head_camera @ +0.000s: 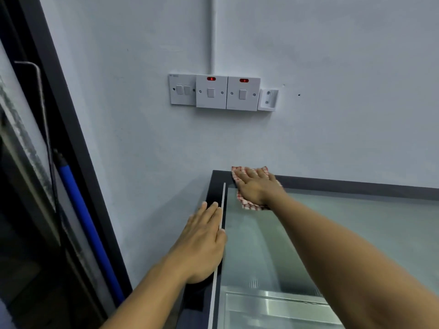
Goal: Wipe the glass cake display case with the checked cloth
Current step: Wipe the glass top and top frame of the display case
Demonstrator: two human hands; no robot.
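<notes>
Checked cloth (247,205) sits pinned under my flat right hand (255,187) at the glass top's (356,222) far-left corner, mid-frame, unwiped glass stretching right and toward me, left hand (204,241) open, bracing the left edge.

The glass display case (356,233) fills the lower right of the frame, its dark frame meeting the wall at the far edge. A red checked cloth (249,205) lies flat on the glass near the far left corner, pressed under the right hand (255,186). The left hand (204,236) rests flat on the case's left edge.
</notes>
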